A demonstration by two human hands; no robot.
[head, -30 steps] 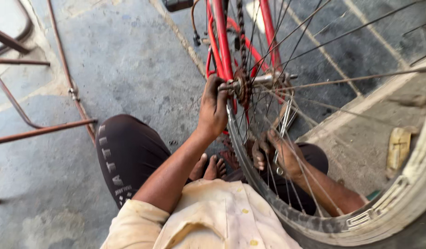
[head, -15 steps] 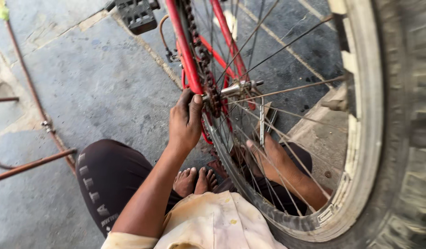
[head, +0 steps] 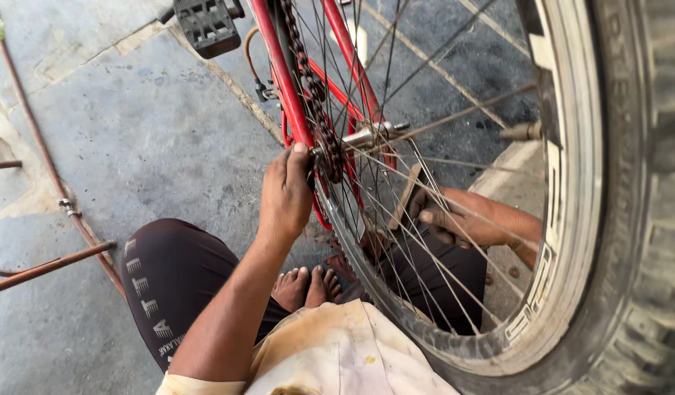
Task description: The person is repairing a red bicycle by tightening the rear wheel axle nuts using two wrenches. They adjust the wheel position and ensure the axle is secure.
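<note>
Both hands raised, left (head: pixel 286 194) fingers curled, right (head: pixel 462 216) clenched.

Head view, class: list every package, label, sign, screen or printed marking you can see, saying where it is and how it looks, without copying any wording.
No packages, signs or screens.
Rim decals: pale blocks on the dark wheel rim, lower right.
Shorts lettering: white characters in a column down the dark shorts, lower left.
Tyre sidewall marking: faint raised lettering, grey on black, upper right.
</note>
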